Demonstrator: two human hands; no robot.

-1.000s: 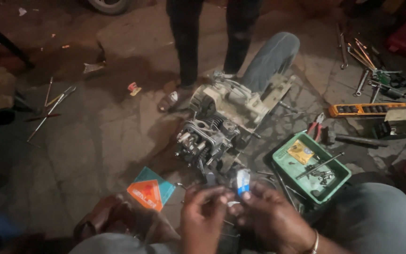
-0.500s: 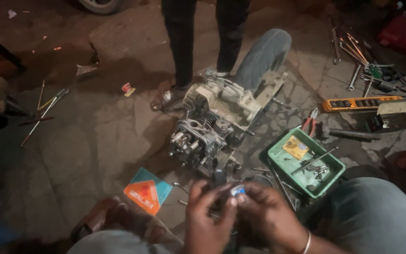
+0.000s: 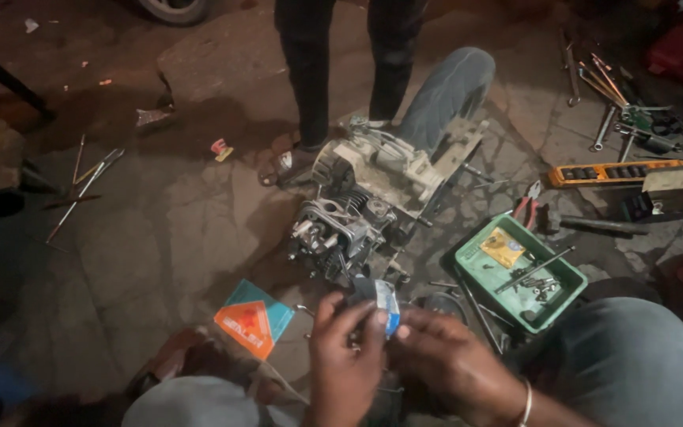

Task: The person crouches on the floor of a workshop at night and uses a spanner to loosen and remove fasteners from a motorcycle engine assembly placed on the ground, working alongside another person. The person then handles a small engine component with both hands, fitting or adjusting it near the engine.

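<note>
Both hands have drawn closer together over the last second: the left hand [image 3: 345, 356] and right hand [image 3: 448, 360] now pinch one small blue-and-white packet [image 3: 385, 304] between their fingertips, held low at 6 o'clock, where earlier it stood up more loosely between them. It looks as if the packet is being opened. Just left, at 8 o'clock, lies an orange-and-teal box [image 3: 253, 320]. Beyond, at centre, sits the engine [image 3: 357, 213] on the floor; a green tray [image 3: 480, 273] lies at 3 o'clock. At 12 o'clock another person's legs [image 3: 345, 63] stand.
</note>
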